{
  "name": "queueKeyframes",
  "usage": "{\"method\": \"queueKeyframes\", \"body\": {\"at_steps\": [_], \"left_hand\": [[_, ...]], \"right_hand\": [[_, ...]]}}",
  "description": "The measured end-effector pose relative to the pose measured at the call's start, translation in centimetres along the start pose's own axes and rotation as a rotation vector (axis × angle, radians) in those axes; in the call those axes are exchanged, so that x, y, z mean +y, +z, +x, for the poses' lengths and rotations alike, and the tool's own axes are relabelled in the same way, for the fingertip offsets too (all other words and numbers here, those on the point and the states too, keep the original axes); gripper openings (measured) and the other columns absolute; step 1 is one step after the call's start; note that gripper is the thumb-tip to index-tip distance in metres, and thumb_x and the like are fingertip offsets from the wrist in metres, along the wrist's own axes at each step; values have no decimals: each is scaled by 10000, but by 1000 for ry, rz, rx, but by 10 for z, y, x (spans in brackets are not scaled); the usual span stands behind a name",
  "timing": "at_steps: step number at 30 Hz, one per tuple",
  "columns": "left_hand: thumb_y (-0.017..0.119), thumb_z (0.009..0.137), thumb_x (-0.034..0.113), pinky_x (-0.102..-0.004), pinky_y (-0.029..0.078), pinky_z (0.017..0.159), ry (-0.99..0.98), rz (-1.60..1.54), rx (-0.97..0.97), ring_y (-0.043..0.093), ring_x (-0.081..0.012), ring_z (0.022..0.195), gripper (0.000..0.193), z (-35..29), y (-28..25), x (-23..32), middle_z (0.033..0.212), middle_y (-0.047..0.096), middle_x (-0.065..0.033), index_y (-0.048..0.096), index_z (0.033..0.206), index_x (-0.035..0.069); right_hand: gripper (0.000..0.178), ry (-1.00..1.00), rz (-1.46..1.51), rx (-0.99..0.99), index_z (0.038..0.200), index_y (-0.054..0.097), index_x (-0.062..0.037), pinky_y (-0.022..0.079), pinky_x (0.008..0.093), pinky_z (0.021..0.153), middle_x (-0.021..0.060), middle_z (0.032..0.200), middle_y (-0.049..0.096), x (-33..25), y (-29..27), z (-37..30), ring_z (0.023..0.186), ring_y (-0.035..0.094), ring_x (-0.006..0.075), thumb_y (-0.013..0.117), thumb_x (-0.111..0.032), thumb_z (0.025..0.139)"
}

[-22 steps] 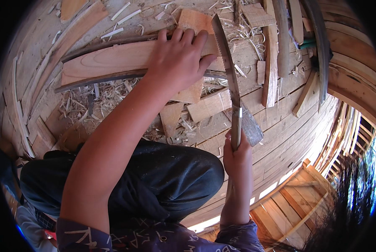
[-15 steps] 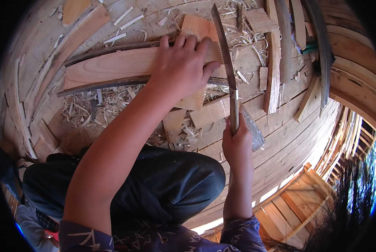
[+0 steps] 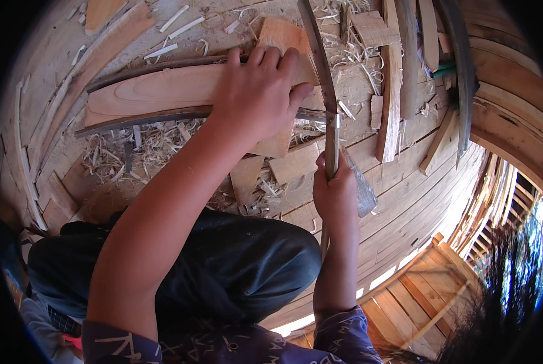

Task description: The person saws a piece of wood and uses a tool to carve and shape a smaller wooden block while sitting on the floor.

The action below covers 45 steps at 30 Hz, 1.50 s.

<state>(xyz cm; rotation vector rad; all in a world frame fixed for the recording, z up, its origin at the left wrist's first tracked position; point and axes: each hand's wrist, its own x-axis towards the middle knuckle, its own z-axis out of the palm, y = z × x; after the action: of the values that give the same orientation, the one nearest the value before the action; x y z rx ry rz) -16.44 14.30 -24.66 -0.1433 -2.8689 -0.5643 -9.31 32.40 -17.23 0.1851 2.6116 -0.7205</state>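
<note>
A long pale wooden board [image 3: 156, 91] with dark bark edges lies crosswise in front of me. My left hand [image 3: 253, 91] presses on its right part, fingers curled over the far edge and the thumb pointing right. In my right hand [image 3: 337, 189] is a handsaw [image 3: 321, 60], gripped by its straight wooden handle. Its toothed blade points away from me across the board's right end, just right of my left thumb; teeth face left. How deep the blade sits in the wood I cannot tell. An orange-brown wood block [image 3: 282, 35] lies beyond the board.
Curly shavings [image 3: 162, 148] and offcuts [image 3: 297, 162] litter the plank floor [image 3: 393, 200] around the board. A flat grey wood piece [image 3: 364, 188] lies beside my right hand. Several long strips [image 3: 391, 91] lie at the right, and a curved plank [image 3: 95, 67] at the left.
The saw and my right hand have slid a little away from me, so the blade's tip now leaves the top of the picture. My left hand keeps its place on the board.
</note>
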Motion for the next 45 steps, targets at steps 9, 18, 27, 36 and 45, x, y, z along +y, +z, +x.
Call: {"method": "queueKeyframes", "body": {"at_steps": [9, 18, 27, 36, 45], "left_hand": [[594, 912, 471, -496, 409, 899, 32, 4, 16, 609, -250, 1009, 485, -3, 0, -5, 1025, 649, -104, 581, 1212, 90], [570, 939, 446, -461, 381, 938, -49, -31, -81, 598, -257, 1006, 457, 4, -4, 0, 1023, 631, -94, 570, 1238, 101], [593, 918, 453, -480, 398, 911, -16, -12, 30, 610, -237, 1003, 447, -2, 3, -1, 997, 658, -80, 609, 1166, 81], [620, 896, 454, -471, 405, 883, -78, -38, -13, 623, -238, 979, 435, 2, 4, -2, 974, 671, -84, 626, 1127, 86], [601, 920, 437, -444, 411, 859, -19, -19, 26, 622, -251, 992, 425, -5, 1, -6, 977, 663, -78, 602, 1172, 94]], "right_hand": [[74, 199, -28, -79, 981, 542, 5, 499, 457, 626, 250, 761, 633, 7, -29, -69, 758, 650, 448, 545, -44, 926], [125, 52, -23, -15, 1027, 574, -1, 439, 356, 568, 130, 677, 554, -12, -9, 2, 584, 532, 217, 537, -98, 959], [110, 286, -33, -84, 991, 540, 3, 468, 456, 607, 236, 730, 604, -2, -29, -83, 714, 632, 438, 509, -101, 971], [96, 56, -42, -24, 1005, 553, 5, 463, 474, 597, 255, 739, 606, -11, -5, 4, 722, 618, 466, 537, -64, 940], [123, 174, -39, -31, 1026, 563, -16, 421, 444, 537, 212, 664, 566, 7, -22, -68, 609, 590, 407, 525, -121, 974]]}}
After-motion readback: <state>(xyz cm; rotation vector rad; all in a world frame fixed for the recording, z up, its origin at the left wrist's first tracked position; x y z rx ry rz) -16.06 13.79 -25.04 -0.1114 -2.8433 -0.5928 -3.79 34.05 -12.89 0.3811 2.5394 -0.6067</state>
